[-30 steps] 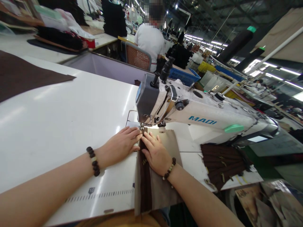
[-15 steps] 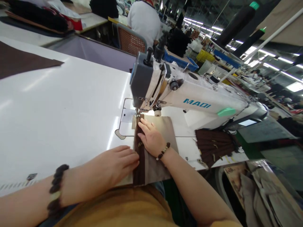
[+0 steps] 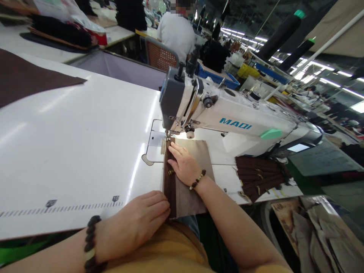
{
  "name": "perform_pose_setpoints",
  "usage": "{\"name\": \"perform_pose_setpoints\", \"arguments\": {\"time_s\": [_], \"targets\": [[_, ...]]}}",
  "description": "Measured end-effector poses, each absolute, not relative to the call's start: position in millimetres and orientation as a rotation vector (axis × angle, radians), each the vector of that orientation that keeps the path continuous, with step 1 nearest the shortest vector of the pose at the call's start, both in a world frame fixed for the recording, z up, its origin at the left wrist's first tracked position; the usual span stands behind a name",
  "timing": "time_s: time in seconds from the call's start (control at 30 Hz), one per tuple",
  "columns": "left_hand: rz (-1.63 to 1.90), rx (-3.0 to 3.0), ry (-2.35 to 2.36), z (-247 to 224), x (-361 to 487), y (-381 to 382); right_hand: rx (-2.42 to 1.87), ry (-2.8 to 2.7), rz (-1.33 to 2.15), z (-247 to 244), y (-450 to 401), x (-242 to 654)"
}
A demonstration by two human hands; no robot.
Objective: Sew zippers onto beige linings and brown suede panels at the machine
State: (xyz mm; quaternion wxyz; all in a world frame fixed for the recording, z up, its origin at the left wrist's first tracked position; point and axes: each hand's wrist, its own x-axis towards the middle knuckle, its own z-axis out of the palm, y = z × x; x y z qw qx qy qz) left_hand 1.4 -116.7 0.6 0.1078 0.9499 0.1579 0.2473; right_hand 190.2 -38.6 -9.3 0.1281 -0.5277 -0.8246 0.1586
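A brown zipper with a small brass-coloured pull lies lengthwise along the left edge of a beige fabric panel. Its far end is under the presser foot of a white sewing machine. My right hand rests on the zipper and panel just in front of the foot, fingers stretched out and flat. Close to the table's front edge, my left hand has its bent fingers closed on the near end of the zipper; the thumb is hidden.
Several brown zippers lie right of the machine. A brown cloth is on the far left of the white table. Beige pieces sit in a container at lower right. Behind the machine a person sits on a chair.
My left hand has drawn toward the table's front edge, and its fingers are more bent. My right hand stays flat by the presser foot. The view has shifted slightly.
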Motion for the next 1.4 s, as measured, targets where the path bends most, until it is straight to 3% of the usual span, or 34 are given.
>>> {"name": "perform_pose_setpoints", "arguments": {"time_s": [1.0, 1.27, 1.33, 1.4], "targets": [[0.484, 2.721, 0.545, -4, 2, -121, -1.555, -2.468, 0.426, -5, -39, 192], [0.514, 2.777, 0.530, -2, -5, -111, -1.486, -2.445, 0.303, -26, -40, 198], [0.620, 2.764, 0.822, 9, -45, -89, -1.477, -2.434, 0.263, -34, -38, 199], [0.643, 2.697, 1.450, 28, -106, -67, -1.456, -2.439, 0.227, -40, -36, 201]]}}
